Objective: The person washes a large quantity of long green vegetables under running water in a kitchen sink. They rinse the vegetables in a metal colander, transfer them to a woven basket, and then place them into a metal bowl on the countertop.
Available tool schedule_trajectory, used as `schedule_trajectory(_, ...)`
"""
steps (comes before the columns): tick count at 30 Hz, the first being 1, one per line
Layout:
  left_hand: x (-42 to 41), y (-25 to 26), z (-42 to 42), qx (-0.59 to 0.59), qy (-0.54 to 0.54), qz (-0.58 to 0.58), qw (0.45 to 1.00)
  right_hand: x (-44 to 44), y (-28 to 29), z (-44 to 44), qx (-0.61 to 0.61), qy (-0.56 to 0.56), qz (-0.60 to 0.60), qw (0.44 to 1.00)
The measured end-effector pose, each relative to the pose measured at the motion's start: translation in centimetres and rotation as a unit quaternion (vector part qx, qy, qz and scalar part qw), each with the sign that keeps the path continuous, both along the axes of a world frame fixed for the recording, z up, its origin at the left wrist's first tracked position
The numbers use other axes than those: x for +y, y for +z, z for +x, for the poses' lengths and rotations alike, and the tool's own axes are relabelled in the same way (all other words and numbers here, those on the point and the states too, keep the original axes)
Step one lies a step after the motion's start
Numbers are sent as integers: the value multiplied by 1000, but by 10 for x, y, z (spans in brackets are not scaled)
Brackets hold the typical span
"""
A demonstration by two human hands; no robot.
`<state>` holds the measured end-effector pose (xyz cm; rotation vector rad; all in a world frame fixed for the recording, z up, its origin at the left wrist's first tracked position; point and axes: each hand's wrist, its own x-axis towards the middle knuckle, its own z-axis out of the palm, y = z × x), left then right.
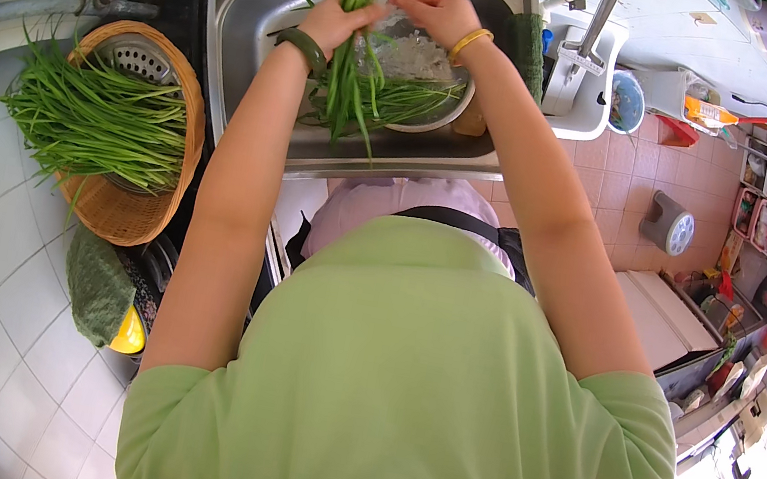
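Observation:
My left hand [336, 22], with a dark green bangle at its wrist, holds a bunch of long green chives [348, 85] upright over the stainless steel sink [248, 49]. My right hand [440, 14], with a gold bracelet at its wrist, is beside the bunch, fingertips pinched close together near a white pipe. Whether something thin is between those fingertips, I cannot tell. Below my hands a round metal basin [460, 111] holds water, and more chives [418, 102] lie in it and over its rim.
Left of the sink, a wicker basket [128, 220] holds a large heap of chives [107, 117] over a perforated metal piece. A dark green cloth [525, 54] hangs on the sink's right edge. Beyond stand a white tub [586, 121] and a grey stool [668, 222].

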<state>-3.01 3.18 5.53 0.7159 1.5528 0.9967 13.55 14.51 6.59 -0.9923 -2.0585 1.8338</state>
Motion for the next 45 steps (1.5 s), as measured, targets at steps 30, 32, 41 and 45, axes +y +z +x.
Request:
schedule_trajectory(30, 4, -22, 26, 198, -19, -18, 980, -2, -32, 27, 28, -60, -133, 989)
schedule_trajectory(32, 7, -22, 24, 88, -18, 8, 996, 0, -38, 28, 73, -50, -95, 992)
schedule_trajectory(41, -3, -26, -3, 90, 58, 17, 994, 8, -22, 32, -58, -87, 52, 993)
schedule_trajectory(45, -2, -20, -3, 6, 46, 2, 999, -1, -15, 18, 55, -104, -18, 993)
